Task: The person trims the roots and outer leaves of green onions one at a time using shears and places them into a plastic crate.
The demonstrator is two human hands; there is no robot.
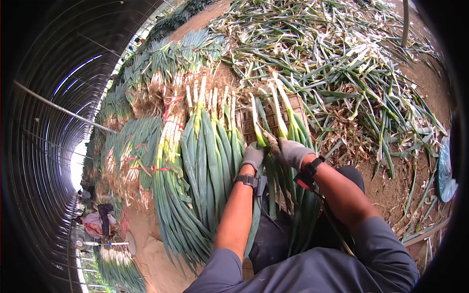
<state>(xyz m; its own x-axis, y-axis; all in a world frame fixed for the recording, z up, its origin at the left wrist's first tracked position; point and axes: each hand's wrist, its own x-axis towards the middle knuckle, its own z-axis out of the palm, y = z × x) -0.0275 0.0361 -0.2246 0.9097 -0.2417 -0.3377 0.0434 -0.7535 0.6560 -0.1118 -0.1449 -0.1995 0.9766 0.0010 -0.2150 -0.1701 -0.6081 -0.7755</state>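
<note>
Both of my hands wear grey gloves. My left hand (253, 156) is closed around the stalks of a small bunch of green onions (279, 122). Just to its right, my right hand (289, 151) grips the same bunch. The white ends of these onions point away from me over a brown plastic crate (297, 105). Their long green leaves run down across my lap. To the left lies a larger loose pile of green onions (207, 156), white ends pointing away.
Tied bundles of green onions (166, 146) lie in rows to the left, running down the greenhouse tunnel. Trimmed leaves and husks (332, 53) cover the soil ahead and to the right. Another person (97, 222) crouches far off at the lower left.
</note>
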